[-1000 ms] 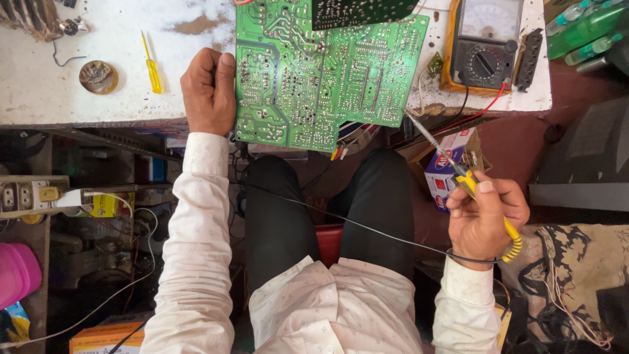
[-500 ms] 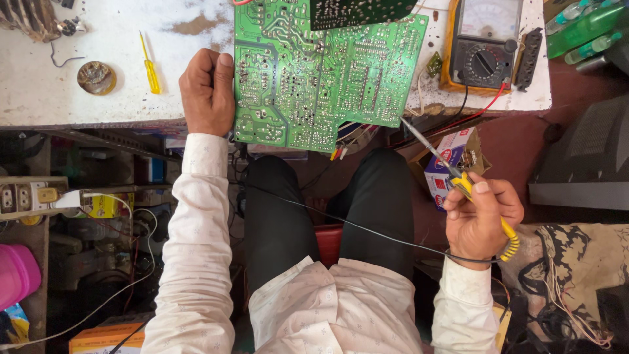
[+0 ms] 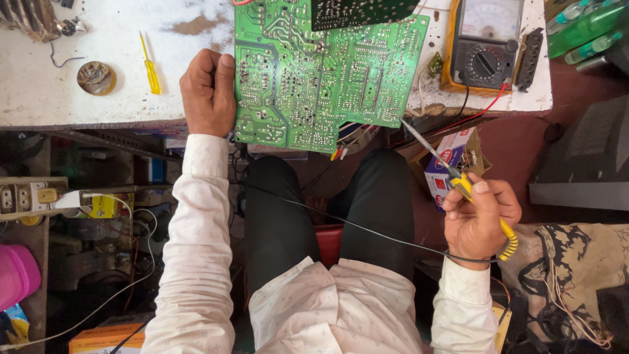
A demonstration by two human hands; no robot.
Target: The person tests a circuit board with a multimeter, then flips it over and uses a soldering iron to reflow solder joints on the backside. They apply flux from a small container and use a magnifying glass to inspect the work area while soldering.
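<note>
Beside the green circuit board (image 3: 314, 72), your left hand (image 3: 208, 92) clamped its edge while your right hand (image 3: 478, 219) gripped the soldering iron (image 3: 458, 180) firmly; steadying that tip looked wise.

Single head-worn view, looking straight down, close over lap and workbench (image 3: 78, 105) edge

light: bright, even daylight from above on the white bench top (image 3: 78, 39) | shadow: area under the bench was dim, detail murky | glare: mild washout on the bench top, none on the green circuit board (image 3: 314, 72) | focus: sharp centre, no motion blur | edges: slight wide-angle bending
</note>
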